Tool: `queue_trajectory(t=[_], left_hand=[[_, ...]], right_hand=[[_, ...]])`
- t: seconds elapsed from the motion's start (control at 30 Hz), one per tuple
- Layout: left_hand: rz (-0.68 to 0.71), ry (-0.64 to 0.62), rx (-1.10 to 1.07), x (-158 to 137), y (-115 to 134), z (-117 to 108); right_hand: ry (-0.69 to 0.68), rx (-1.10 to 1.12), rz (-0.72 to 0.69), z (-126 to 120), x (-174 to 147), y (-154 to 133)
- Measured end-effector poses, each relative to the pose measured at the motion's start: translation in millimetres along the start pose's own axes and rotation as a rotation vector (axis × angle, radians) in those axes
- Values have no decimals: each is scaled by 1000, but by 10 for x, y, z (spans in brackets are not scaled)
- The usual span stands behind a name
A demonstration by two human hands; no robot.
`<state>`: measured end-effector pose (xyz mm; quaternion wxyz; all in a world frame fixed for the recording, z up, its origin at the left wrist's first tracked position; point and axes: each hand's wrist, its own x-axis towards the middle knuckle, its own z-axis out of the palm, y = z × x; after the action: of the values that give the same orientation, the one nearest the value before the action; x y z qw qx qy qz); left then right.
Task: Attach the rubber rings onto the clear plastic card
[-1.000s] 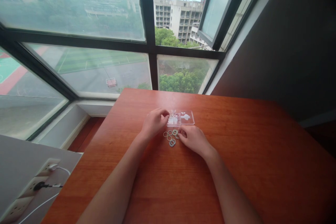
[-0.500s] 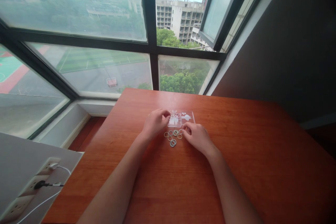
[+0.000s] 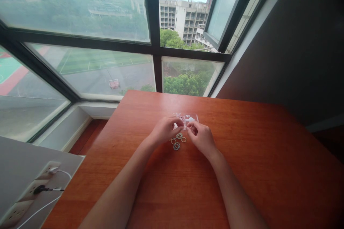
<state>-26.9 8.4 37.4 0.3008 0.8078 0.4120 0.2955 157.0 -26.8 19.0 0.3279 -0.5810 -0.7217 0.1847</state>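
Several small pale rings [image 3: 183,139] and a grey-blue pair of rings [image 3: 176,146] lie on the wooden table below my hands. Behind them is a clear plastic box [image 3: 197,118] with small pieces in it, partly covered by my hands. My left hand [image 3: 168,128] is closed in a pinch in front of the box; what its fingertips hold is too small to make out. Close beside it, my right hand [image 3: 200,136] pinches a small ring, mostly hidden by the fingers. The fingertips of both hands almost meet.
The reddish wooden table [image 3: 255,157] reaches to the windows. Wall sockets [image 3: 40,188] with a black plug [image 3: 40,189] and white cables are at the lower left. One window pane [image 3: 225,7] stands open at the upper right.
My left hand has moved right and slightly down, toward my right hand. The ring by my right fingertips has left the table, and that hand has risen slightly.
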Motion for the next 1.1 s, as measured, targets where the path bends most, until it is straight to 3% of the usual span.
queue_trajectory(t=[0.23, 0.5, 0.7, 0.9, 1.1], left_hand=[[-8, 64, 84, 5, -61, -92], [-102, 103, 310, -42, -95, -211], [-137, 101, 354, -44, -87, -211], [-128, 82, 354, -42, -92, -194], [-93, 80, 320, -36, -75, -178]], right_hand=[[-2, -4, -1, 9, 0, 5], [-222, -143, -31, 6, -25, -38], [-312, -240, -42, -21, -43, -111], [-313, -271, -39, -10, -37, -112], [-224, -255, -26, 9, -33, -66]])
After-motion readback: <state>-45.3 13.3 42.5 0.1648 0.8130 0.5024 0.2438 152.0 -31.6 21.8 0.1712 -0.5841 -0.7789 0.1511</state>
